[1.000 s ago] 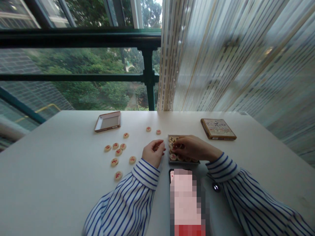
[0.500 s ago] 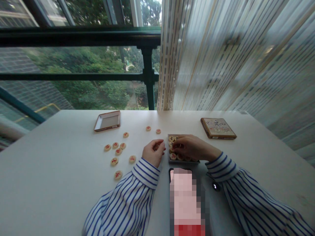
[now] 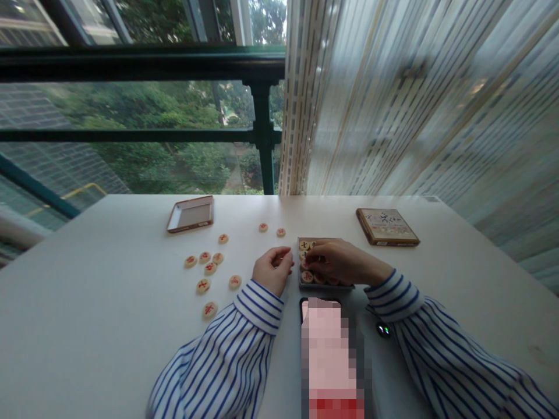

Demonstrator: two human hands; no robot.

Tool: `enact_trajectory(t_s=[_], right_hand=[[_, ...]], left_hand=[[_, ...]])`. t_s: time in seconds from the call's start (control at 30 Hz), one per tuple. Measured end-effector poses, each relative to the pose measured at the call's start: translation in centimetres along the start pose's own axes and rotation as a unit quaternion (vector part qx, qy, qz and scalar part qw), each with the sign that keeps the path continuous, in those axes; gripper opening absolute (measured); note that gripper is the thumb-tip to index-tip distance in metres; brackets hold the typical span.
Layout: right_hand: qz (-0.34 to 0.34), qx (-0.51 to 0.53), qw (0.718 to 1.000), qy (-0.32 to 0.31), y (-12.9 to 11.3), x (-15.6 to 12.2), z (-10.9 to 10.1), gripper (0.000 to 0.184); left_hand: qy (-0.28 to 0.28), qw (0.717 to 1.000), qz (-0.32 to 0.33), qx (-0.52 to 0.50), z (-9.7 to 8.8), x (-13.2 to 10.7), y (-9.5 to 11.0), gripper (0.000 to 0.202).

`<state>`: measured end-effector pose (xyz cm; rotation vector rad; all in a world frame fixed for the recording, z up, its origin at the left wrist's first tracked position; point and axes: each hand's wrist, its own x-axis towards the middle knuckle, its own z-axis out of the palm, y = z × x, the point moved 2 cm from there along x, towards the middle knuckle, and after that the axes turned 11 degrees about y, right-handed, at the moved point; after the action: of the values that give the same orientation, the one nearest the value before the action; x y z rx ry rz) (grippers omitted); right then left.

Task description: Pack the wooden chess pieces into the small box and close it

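Covering much of the tray [image 3: 323, 287], the right hand [image 3: 338, 260] touches a disc [image 3: 303, 266], fingers narrowed, grip unclear. Loose discs [image 3: 210, 268] lie left of the half-open left hand [image 3: 271, 271].

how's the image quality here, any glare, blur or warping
Head view: soft daylight from the window, no strong glare on the table; head view: the curtain looks stretched and streaky toward the right edge; head view: coarse pixel blocks cover most of the phone; head view: red marks on the loose pieces show, but small and slightly soft.
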<state>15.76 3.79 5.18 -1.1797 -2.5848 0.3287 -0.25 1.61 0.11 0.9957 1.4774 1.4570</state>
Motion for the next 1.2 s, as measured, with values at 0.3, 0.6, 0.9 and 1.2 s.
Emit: enact_trajectory(t_s=[0.3,0.6,0.9,1.2], right_hand=[[-0.009,-0.003,1.0,-0.005,-0.1,0.0,-0.2,0.022],[-0.01,-0.01,1.0,-0.01,-0.4,0.0,-0.4,0.021],[-0.006,-0.003,1.0,-0.009,-0.3,0.0,-0.3,0.02],[-0.017,-0.063,0.998,0.015,-0.2,-0.1,-1.4,0.023]], left_hand=[[0.0,1.0,0.006,0.007,0.0,-0.1,0.1,0.023],[0.023,1.0,0.005,-0.007,0.2,-0.4,0.4,0.019],[0.024,1.0,0.003,-0.013,0.2,-0.4,0.3,0.021],[0.024,1.0,0.004,-0.011,0.1,-0.3,0.3,0.021]])
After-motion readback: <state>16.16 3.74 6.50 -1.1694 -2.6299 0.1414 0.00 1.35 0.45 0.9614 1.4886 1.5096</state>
